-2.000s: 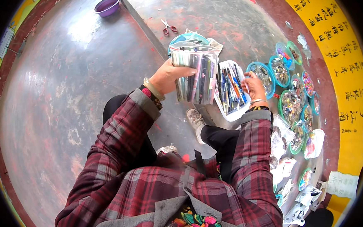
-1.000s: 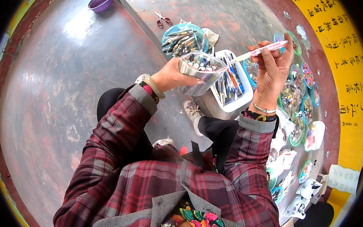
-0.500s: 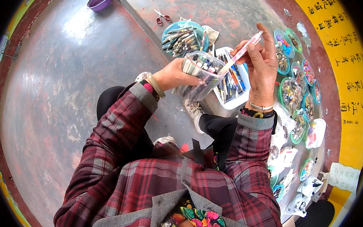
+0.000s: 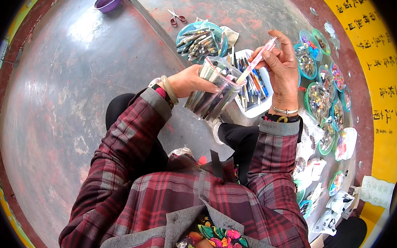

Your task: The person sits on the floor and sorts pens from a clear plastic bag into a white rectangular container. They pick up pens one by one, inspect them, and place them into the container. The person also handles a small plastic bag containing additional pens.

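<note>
My left hand (image 4: 192,83) grips a clear plastic container (image 4: 230,87) by its near-left side; several pens stand inside it. Between the thumb and fingers of my right hand (image 4: 281,65) is a pink-and-white pen (image 4: 261,56), slanted so that its pale lower end meets the container's right rim. Whether that end is inside the rim I cannot tell. Just beyond the container lies a white tray (image 4: 267,101) with blue, black and orange pens, partly hidden by the container and my right hand. A blue basket (image 4: 182,32) heaped with pens stands farther off to the left of the tray.
Dark red-handled scissors (image 4: 177,19) lie on the concrete floor beyond the basket. A purple bowl (image 4: 108,1) sits at the far left. Along the right are several round baskets of small items, including a green-rimmed basket (image 4: 307,103), plus white plastic bags (image 4: 311,131). A crumpled cloth (image 4: 231,36) lies beside the pen basket.
My right hand and the pink-and-white pen have moved a little left and down toward the container. The container is now tipped more upright, showing more pens through its side.
</note>
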Demonstrator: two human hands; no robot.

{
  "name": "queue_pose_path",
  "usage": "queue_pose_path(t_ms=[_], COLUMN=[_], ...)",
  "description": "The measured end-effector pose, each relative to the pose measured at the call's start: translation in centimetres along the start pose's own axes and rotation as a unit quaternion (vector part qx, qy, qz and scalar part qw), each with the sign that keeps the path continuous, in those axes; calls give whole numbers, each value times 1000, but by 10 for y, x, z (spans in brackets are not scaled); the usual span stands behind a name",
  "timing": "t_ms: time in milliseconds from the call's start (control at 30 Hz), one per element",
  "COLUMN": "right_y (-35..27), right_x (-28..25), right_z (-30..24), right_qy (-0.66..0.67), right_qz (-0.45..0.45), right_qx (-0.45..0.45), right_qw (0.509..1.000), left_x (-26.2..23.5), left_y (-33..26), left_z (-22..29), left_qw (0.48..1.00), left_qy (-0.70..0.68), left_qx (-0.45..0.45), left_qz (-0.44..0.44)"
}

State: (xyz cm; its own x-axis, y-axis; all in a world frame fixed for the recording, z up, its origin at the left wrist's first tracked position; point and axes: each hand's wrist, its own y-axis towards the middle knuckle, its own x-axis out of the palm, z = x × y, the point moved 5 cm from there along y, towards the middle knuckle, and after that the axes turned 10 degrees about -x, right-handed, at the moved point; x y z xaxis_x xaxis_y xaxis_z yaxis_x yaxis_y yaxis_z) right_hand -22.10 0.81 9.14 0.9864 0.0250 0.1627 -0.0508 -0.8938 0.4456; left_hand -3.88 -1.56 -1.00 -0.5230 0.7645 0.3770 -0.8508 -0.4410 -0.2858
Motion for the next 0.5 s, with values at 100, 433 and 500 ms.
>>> queue_pose_path(t_ms=[100,433,500], right_y=[-1,1,0], right_x=[0,-18,-14], right_z=[4,14,23], right_qy=[40,-9,-37], right_qz=[0,52,32], right_qx=[26,66,90], right_qw=[999,996,995], left_x=[2,-1,-3], left_y=[0,1,0], left_z=[-2,-2,-6], left_qw=[999,998,998], left_qy=[-26,-59,-52], left_qx=[-26,-29,-40], left_qz=[-16,-19,-13])
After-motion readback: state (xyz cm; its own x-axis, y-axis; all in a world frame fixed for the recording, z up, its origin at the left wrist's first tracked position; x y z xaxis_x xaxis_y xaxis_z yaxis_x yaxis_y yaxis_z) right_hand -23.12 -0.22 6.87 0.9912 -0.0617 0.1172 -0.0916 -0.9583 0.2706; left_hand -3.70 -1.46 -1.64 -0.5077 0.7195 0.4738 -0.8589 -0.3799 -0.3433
